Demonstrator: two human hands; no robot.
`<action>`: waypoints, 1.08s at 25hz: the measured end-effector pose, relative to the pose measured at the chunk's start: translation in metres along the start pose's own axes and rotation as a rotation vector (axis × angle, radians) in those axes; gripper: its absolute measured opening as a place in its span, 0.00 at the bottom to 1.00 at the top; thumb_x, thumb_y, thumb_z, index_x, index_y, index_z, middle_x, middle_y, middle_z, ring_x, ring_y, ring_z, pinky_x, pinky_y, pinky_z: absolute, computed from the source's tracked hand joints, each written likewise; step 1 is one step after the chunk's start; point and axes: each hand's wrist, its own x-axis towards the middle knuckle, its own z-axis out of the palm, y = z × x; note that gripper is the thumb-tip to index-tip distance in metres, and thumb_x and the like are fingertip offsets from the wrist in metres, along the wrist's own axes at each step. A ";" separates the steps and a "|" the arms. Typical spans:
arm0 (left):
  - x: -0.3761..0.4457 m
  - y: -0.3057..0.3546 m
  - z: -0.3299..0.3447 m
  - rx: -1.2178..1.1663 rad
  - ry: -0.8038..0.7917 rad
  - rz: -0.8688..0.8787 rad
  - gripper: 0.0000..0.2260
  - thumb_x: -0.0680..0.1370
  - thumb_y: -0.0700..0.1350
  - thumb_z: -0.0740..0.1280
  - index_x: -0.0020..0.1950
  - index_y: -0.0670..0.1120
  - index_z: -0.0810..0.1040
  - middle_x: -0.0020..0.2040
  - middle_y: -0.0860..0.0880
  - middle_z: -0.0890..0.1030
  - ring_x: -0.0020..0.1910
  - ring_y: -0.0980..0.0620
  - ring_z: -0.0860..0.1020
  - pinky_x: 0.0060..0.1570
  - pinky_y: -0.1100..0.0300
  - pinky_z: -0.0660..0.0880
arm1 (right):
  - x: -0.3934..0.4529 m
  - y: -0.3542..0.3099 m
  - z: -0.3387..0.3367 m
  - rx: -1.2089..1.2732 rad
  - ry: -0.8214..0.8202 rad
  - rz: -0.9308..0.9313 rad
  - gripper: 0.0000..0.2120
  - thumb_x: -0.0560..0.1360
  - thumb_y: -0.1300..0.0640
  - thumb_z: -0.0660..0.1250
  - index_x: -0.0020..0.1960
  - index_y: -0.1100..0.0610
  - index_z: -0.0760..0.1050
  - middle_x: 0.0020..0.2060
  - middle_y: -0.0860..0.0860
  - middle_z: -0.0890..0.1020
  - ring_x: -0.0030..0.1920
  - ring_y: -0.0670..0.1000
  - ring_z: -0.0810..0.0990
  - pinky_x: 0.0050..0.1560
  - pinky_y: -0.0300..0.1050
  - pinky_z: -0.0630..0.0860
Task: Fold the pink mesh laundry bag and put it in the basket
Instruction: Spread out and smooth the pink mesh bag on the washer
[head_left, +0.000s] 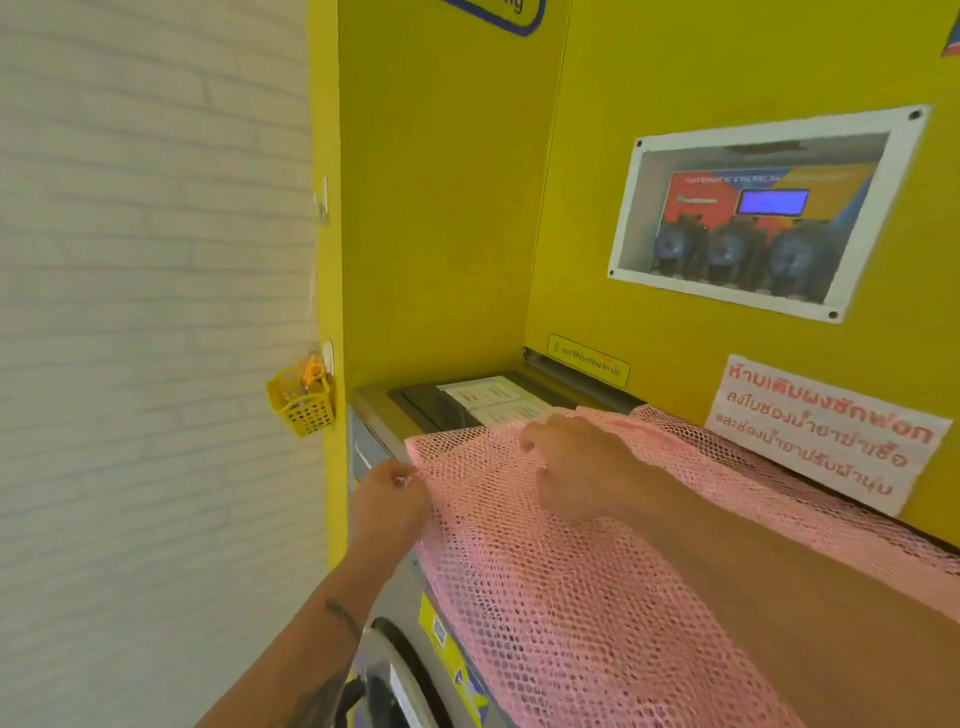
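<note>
Washer top (384, 410) under pink mesh bag (545, 571), left hand (389, 499) pinching its edge, right hand (587, 467) curled, gripping mesh

Pink bag (545, 582) reads as coarse open-weave mesh cloth, soft and matt, draped over the washer's front edge. The washer (395, 597) beneath looks like brushed grey metal with a dull sheen, glossy stickers on its face. Small basket (303, 406) on the wall: yellow perforated plastic. Wall panels (441, 208) are smooth matt yellow; the brick wall (145, 260) is white, lightly textured.
</note>
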 end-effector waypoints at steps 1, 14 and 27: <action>0.008 -0.001 -0.001 0.032 0.045 0.060 0.07 0.74 0.42 0.65 0.49 0.46 0.81 0.42 0.47 0.81 0.38 0.48 0.77 0.34 0.59 0.68 | 0.022 -0.003 0.006 -0.054 0.009 0.002 0.27 0.73 0.59 0.68 0.71 0.50 0.69 0.66 0.53 0.73 0.65 0.56 0.70 0.60 0.56 0.73; 0.098 0.033 0.026 0.444 -0.164 0.635 0.08 0.80 0.44 0.60 0.57 0.52 0.75 0.49 0.49 0.81 0.42 0.51 0.77 0.39 0.55 0.73 | 0.154 0.118 0.023 -0.220 0.118 0.356 0.19 0.72 0.50 0.66 0.63 0.50 0.73 0.60 0.55 0.78 0.58 0.59 0.77 0.55 0.55 0.76; 0.079 0.035 0.025 0.796 -0.345 0.447 0.19 0.77 0.40 0.59 0.68 0.50 0.68 0.46 0.46 0.79 0.41 0.48 0.76 0.37 0.55 0.73 | 0.113 0.140 0.043 -0.051 0.123 0.371 0.33 0.73 0.53 0.66 0.76 0.50 0.60 0.71 0.58 0.69 0.69 0.62 0.69 0.67 0.62 0.67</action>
